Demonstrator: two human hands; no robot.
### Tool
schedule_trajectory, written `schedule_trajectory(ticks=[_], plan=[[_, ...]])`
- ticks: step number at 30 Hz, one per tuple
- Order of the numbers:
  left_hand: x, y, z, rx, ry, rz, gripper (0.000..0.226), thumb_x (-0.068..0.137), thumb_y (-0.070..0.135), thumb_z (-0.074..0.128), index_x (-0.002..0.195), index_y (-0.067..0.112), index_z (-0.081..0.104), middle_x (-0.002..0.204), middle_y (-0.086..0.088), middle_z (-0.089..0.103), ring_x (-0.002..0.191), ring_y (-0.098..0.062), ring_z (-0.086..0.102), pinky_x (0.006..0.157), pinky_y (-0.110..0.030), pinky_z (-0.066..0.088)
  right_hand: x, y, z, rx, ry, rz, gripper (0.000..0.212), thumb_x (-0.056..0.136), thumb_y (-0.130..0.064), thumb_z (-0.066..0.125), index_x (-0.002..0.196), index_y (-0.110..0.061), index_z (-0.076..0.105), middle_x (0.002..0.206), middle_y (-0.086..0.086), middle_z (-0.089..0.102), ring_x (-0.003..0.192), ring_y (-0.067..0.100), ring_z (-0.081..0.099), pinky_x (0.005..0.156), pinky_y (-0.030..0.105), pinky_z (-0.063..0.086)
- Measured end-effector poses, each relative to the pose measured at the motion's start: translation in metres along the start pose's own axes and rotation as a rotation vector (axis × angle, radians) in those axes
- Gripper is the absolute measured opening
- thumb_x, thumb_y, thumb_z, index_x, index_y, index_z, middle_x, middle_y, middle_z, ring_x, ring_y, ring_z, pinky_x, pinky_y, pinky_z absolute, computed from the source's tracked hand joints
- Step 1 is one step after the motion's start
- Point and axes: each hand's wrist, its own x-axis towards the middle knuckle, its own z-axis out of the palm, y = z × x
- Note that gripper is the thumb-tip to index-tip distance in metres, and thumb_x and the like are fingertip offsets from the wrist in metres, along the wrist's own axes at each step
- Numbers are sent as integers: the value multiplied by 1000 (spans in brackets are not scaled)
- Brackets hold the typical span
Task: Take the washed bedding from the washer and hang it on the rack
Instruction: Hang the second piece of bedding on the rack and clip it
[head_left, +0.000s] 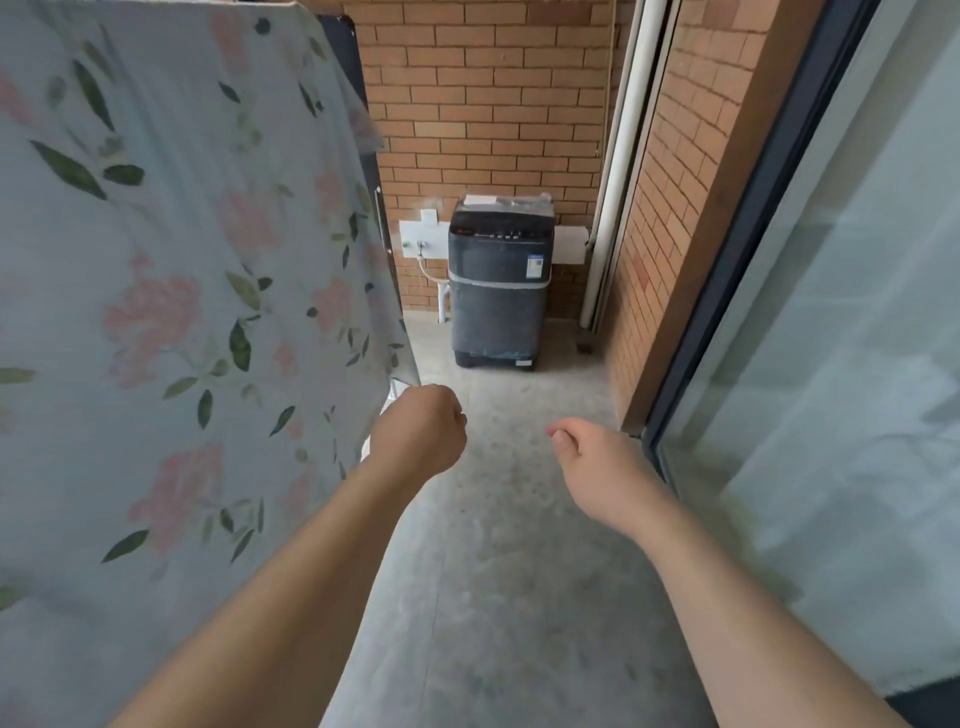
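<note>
A pale floral bed sheet (171, 291) with pink flowers and green leaves hangs down the left side, draped over a rail at the top edge of the frame. My left hand (418, 434) grips the sheet's lower right corner, fingers curled around it. My right hand (592, 462) hovers over the floor to the right, loosely curled and holding nothing. A dark grey top-loading washer (500, 291) stands with its lid down against the brick wall at the far end.
The concrete floor (509, 545) runs as a narrow strip to the washer. A brick wall (493, 104) closes the far end. A dark-framed glass sliding door (831, 364) lines the right side. A white pipe (615, 171) runs down the corner. A tap and hose (423, 254) sit left of the washer.
</note>
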Motion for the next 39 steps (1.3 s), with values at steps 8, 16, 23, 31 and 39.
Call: schedule_trajectory(ticks=[8, 16, 23, 31, 39], plan=[[87, 89, -12, -30, 169, -125, 23, 97, 26, 48, 98, 24, 70, 92, 3, 69, 83, -24, 61, 61, -29, 47, 133, 53, -87, -1, -80, -130, 38, 107, -31, 31, 138, -27, 53, 137, -1, 60, 123, 20, 56, 96, 30, 45], [177, 105, -19, -37, 318, -291, 23, 90, 18, 49, 87, 27, 71, 84, 4, 71, 74, -24, 64, 61, -29, 52, 264, 47, -109, 37, -137, -266, 36, 108, -26, 35, 137, -22, 55, 138, 0, 59, 125, 22, 55, 97, 29, 44], [333, 95, 0, -93, 390, -344, 27, 92, 22, 50, 103, 28, 74, 97, 1, 74, 84, -25, 66, 67, -31, 53, 433, 44, -112, 51, -226, -305, 35, 108, -29, 34, 138, -27, 52, 141, -1, 57, 125, 21, 55, 103, 37, 49], [538, 110, -5, -140, 423, -364, 28, 93, 27, 50, 113, 31, 69, 107, 4, 73, 95, -22, 67, 77, -32, 55, 631, 38, -145, 84, -216, -326, 37, 107, -33, 33, 137, -28, 54, 136, -2, 58, 118, 21, 57, 96, 37, 51], [683, 92, 10, -153, 481, -538, 27, 92, 26, 54, 112, 33, 71, 110, 5, 73, 99, -20, 67, 82, -34, 56, 817, 21, -126, 27, -329, -458, 36, 106, -30, 33, 136, -26, 54, 135, 2, 60, 120, 23, 56, 101, 39, 47]])
